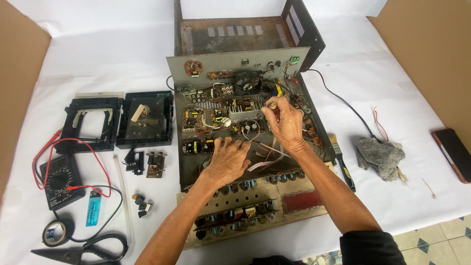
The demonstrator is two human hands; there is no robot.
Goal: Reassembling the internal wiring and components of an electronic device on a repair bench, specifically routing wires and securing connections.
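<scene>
An opened electronic chassis lies on a white sheet, filled with several circuit boards, capacitors and wires. My left hand rests palm down on the boards at the chassis's lower middle, fingers spread. My right hand is raised over the right side of the chassis, its fingertips pinched on a small round brass-coloured part amid the wiring. The detached front panel with knobs and a red display window lies tilted at the near edge.
At the left lie two black disc-drive trays, a multimeter with red and black leads, a blue lighter, tape, scissors and small knobs. At the right are a brush, a grey rag and a phone.
</scene>
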